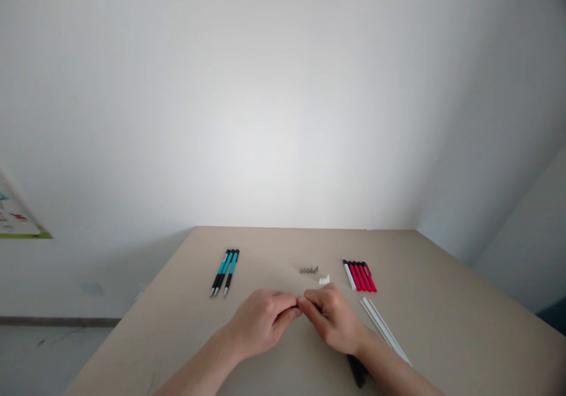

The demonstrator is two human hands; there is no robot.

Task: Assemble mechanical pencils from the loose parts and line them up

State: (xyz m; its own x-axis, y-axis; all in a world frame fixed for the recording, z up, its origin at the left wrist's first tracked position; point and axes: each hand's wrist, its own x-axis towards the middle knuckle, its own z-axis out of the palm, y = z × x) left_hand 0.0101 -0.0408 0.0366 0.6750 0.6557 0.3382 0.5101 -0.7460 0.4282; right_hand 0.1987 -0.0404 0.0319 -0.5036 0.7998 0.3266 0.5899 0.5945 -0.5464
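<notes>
My left hand [267, 320] and my right hand [332, 318] meet over the near middle of the table, fingertips touching. Both are closed in a pinch. A sliver of something dark shows between the fingertips, too covered to name. Just beyond my right hand lie small white plastic pieces [324, 280] and a row of little metal springs [308, 270]. Black pen parts [356, 372] stick out from beneath my right forearm, partly hidden by it. Thin white refill-like sticks [384, 328] lie to the right of that forearm.
Three teal-and-black pens [225, 272] lie on the left of the beige table [265, 248]. On the right, several red pen barrels with black tops [362, 276] lie beside a white one [349, 274]. A white wall [274, 119] stands behind the table.
</notes>
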